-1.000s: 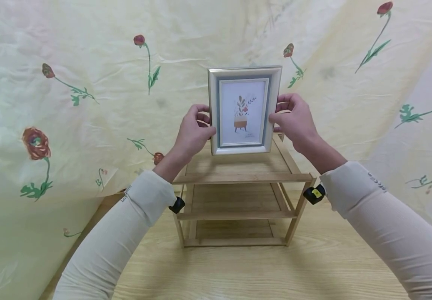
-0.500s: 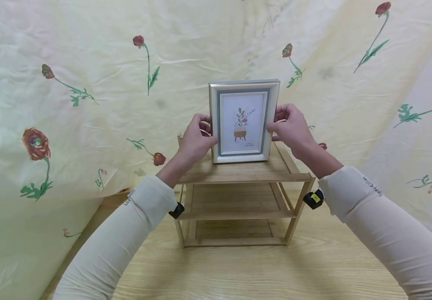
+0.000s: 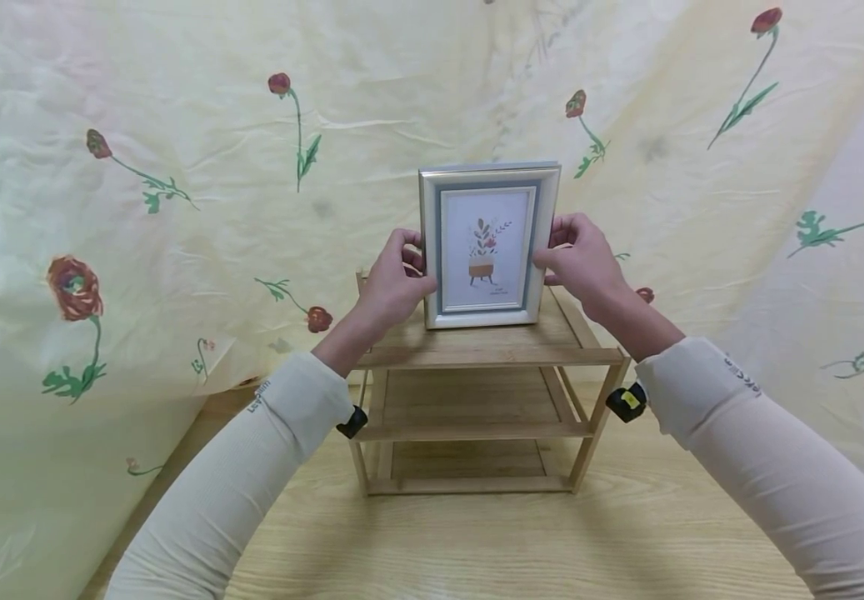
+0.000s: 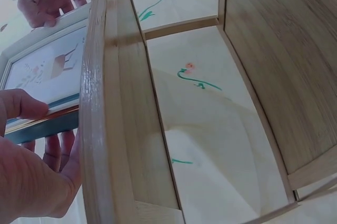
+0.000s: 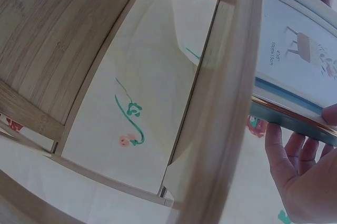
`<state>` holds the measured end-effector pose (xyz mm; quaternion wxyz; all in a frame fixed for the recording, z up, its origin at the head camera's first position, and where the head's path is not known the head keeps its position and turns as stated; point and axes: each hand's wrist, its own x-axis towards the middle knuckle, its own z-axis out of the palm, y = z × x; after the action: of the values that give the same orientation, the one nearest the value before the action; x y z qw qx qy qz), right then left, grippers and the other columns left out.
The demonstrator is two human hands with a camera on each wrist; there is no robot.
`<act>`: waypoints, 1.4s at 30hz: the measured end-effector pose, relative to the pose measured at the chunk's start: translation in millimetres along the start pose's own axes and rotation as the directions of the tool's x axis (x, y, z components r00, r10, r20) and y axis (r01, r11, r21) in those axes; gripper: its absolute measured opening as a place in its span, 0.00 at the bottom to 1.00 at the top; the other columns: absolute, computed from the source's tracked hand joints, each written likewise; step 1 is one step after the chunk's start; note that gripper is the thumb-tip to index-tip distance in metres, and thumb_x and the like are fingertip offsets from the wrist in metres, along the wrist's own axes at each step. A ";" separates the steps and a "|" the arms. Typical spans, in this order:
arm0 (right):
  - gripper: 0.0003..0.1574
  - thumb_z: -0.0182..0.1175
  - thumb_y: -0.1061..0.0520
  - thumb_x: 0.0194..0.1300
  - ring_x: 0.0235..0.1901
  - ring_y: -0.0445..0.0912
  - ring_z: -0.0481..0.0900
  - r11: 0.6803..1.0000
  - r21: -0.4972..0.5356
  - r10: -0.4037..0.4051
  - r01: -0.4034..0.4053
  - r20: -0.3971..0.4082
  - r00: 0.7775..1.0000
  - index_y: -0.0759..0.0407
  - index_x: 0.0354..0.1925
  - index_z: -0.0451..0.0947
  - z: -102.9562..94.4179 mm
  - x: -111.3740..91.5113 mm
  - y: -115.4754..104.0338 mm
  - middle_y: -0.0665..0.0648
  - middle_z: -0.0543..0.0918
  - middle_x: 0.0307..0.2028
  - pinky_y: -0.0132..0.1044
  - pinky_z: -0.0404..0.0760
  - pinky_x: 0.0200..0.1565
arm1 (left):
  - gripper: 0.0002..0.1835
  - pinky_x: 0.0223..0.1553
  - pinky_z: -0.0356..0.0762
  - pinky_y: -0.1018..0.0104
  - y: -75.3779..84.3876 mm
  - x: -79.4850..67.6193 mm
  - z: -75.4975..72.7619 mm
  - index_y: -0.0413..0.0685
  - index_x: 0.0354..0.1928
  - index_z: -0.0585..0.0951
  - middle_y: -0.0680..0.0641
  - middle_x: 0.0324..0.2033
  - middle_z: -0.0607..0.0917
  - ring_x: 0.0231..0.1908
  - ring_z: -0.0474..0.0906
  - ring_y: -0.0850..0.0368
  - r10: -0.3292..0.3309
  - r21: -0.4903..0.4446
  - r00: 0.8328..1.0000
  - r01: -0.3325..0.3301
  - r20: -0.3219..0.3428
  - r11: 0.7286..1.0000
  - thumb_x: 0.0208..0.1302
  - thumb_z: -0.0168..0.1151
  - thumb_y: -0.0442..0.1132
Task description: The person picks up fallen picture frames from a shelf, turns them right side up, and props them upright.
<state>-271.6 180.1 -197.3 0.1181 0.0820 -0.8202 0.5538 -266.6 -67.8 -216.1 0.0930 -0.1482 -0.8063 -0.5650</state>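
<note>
A picture frame with a pale border, a blue-grey inner band and a potted-plant print stands nearly upright at the top shelf of a wooden rack. My left hand grips its left side, thumb on the front and fingers behind. On the opposite side my right hand pinches the border the same way. Both wrist views show the picture frame beyond the shelf edge, with fingers of the left hand and right hand curled behind it. Its lower edge appears to touch the shelf.
Two lower shelves of the rack sit under the top one. The rack stands on a light wood-grain floor. Cream cloth printed with red flowers hangs behind and at both sides.
The picture frame has come down toward the top shelf, both hands moving down with it and keeping their hold. Over the last half second it has barely moved.
</note>
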 end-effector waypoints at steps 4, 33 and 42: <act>0.19 0.56 0.63 0.63 0.44 0.45 0.71 1.000 0.005 -0.001 0.001 -0.001 1.000 0.59 0.51 0.63 -0.1 -0.1 1.8 0.55 0.69 0.43 0.34 0.82 0.36 | 0.24 0.38 0.73 0.64 -1.0 0.0 0.5 0.49 0.54 0.66 0.45 0.40 0.73 0.41 0.73 0.51 0.007 -0.007 1.000 -0.007 0.008 1.000 0.57 0.60 0.26; 0.20 0.55 0.64 0.63 0.44 0.45 0.71 1.000 -0.019 0.005 -0.005 0.044 0.999 0.62 0.52 0.62 -3.6 6.6 -5.7 0.55 0.68 0.42 0.32 0.82 0.36 | 0.24 0.34 0.73 0.65 1.0 0.1 -2.3 0.50 0.55 0.65 0.45 0.41 0.72 0.40 0.74 0.50 -0.015 0.003 1.000 0.015 0.023 1.000 0.58 0.60 0.28; 0.21 0.55 0.62 0.65 0.46 0.45 0.73 1.000 0.002 -0.001 0.001 0.058 0.998 0.60 0.54 0.61 -12.9 10.6 -15.6 0.56 0.69 0.45 0.37 0.84 0.42 | 0.24 0.34 0.74 0.65 0.9 1.3 -1.6 0.50 0.54 0.65 0.45 0.41 0.74 0.39 0.75 0.51 -0.018 0.002 0.999 0.018 0.033 1.000 0.58 0.61 0.27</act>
<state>-276.3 186.2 -175.8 0.0944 0.0985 -0.8227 0.5518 -267.5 -68.9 -214.4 0.0747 -0.1500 -0.8096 -0.5626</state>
